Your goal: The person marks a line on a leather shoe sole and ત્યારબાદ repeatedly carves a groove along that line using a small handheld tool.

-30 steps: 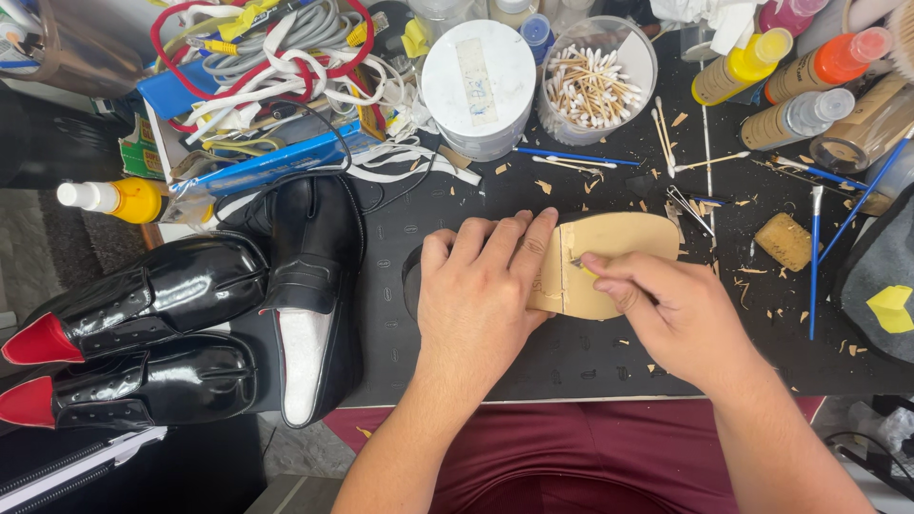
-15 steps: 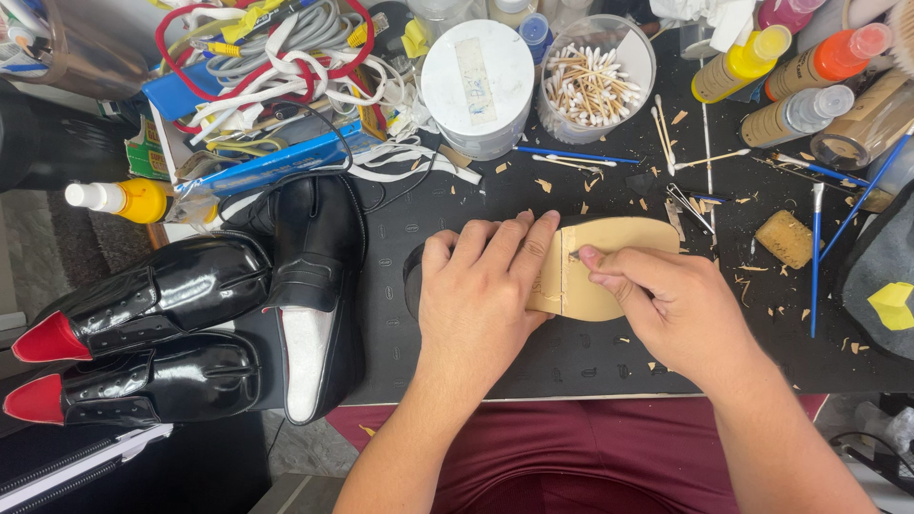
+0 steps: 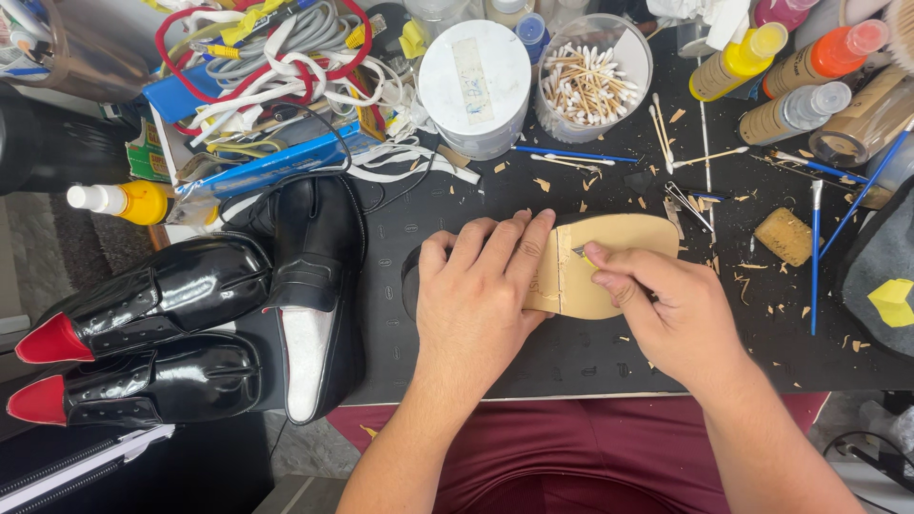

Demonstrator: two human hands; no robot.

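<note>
A tan shoe sole lies on the black cutting mat, its dark heel end under my palm. My left hand presses flat on the sole's left half, fingers together and pointing up-right. My right hand pinches a small blade whose tip touches the tan surface just right of my left fingertips. Tan shavings are scattered over the mat around the sole.
Black shoes with red tips lie at the left. A white tub, a jar of cotton swabs, squeeze bottles, blue brushes, a tan sponge block and tangled cables crowd the back.
Both hands stay on the sole; my right hand with the blade has shifted only slightly along the tan surface.
</note>
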